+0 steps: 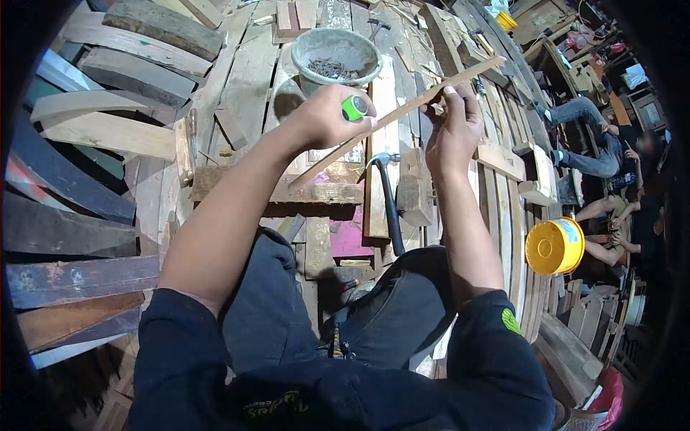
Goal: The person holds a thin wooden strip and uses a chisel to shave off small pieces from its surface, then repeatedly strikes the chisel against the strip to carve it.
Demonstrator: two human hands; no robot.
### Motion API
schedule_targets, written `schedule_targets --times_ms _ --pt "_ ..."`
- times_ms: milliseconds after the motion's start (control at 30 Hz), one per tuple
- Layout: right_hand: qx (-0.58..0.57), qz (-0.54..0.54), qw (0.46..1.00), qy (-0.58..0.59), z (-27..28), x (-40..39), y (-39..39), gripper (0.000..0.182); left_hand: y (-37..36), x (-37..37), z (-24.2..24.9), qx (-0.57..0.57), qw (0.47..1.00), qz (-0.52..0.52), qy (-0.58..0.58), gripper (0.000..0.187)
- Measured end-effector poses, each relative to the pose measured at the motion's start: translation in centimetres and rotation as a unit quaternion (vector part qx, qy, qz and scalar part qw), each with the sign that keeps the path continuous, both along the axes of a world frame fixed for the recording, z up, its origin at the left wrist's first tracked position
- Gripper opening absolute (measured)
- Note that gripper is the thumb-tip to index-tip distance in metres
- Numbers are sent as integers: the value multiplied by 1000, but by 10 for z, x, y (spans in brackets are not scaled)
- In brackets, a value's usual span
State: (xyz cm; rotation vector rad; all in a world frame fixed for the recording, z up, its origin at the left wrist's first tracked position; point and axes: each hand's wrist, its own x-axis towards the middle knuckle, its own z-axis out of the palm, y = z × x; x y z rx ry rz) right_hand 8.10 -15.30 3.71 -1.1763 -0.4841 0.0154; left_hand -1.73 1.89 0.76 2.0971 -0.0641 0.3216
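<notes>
My left hand (pixel 332 116) is closed around a green tape measure (pixel 353 108), its knuckles against a thin wooden strip (pixel 410 104). Whether those fingers also pinch the strip is hidden. My right hand (pixel 456 133) grips the strip nearer its upper right end, thumb on top. The strip slants in the air from lower left to upper right. Below it, a claw hammer (pixel 390 205) with a dark handle leans by a wooden block (pixel 415 188). Just beyond my left hand stands a grey bucket (pixel 302 70) holding many nails (pixel 332 69).
A short plank (pixel 327 192) lies across in front of my knees. Curved timber pieces (pixel 108 133) are stacked at the left. A second hammer (pixel 377 27) lies beyond the bucket. To the right are a yellow bucket (pixel 550 248) and two seated people (pixel 586 136).
</notes>
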Motion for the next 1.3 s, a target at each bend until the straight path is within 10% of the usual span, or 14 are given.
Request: schedule_targets --times_ms 1300 --pt "11 57 997 52 -7 10 -1 15 4 -2 5 -60 997 -50 9 12"
